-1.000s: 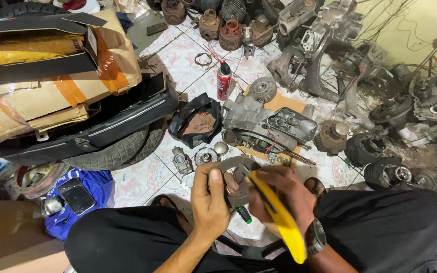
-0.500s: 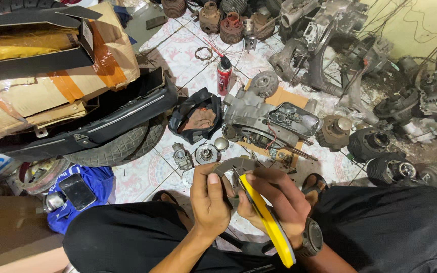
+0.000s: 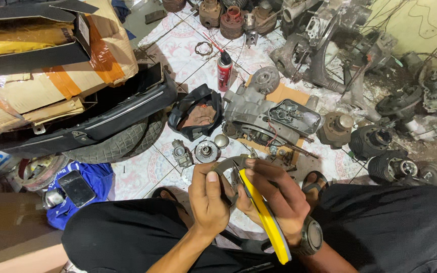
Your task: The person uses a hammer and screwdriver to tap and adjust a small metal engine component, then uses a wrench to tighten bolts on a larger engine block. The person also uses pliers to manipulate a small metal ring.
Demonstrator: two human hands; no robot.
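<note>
My left hand (image 3: pixel 209 198) grips a curved grey metal part (image 3: pixel 229 164) in front of my lap, thumb up along its side. My right hand (image 3: pixel 274 191) holds the same part from the right, with a watch on its wrist. A long yellow tool handle (image 3: pixel 265 218) runs down across my right hand toward the wrist; its tip meets the metal part between both hands. Just beyond my hands a grey engine case (image 3: pixel 269 115) lies on cardboard on the tiled floor.
A red spray can (image 3: pixel 224 72) stands behind the engine. A black bag (image 3: pixel 196 112), small round parts (image 3: pixel 206 150), a tyre (image 3: pixel 122 142) and taped cardboard boxes (image 3: pixel 41 65) are at left. Cylinders and engine parts (image 3: pixel 375 141) crowd the right. A phone (image 3: pixel 77 188) rests on blue cloth.
The view has tilted down slightly and my hands have drawn closer together on the metal part. The yellow handle has swung a little more upright across my right hand.
</note>
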